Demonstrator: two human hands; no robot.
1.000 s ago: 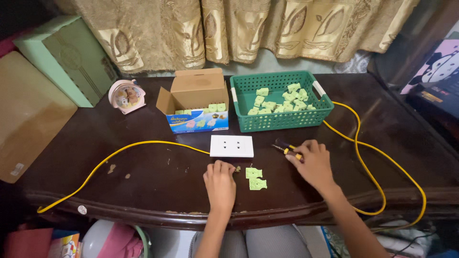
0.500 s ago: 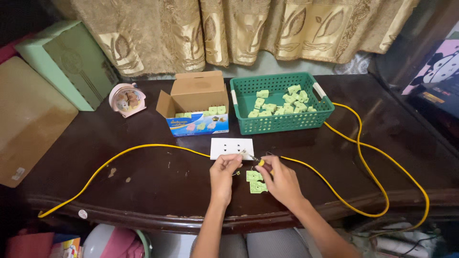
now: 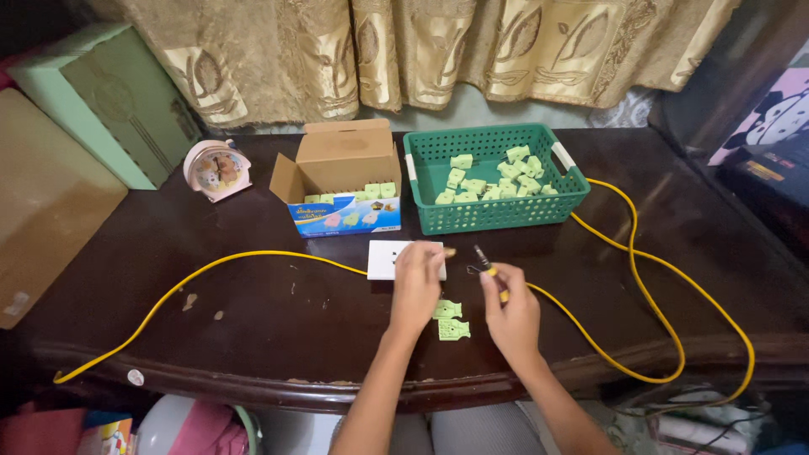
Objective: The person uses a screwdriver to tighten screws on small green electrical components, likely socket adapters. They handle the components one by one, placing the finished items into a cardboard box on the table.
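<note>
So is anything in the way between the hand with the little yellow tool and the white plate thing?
Nothing visible blocks it. The right hand holds the yellow-handled tool just right of the white plate, with only bare table in the gap. The left hand already rests on the plate's right end. The two green pieces lie nearer the person, out of the way.

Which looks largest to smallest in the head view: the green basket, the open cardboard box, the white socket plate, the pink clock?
1. green basket
2. open cardboard box, somewhat smaller than the basket
3. white socket plate and pink clock: these look alike in size, and the left hand covers part of the plate, so no ranking.
</note>
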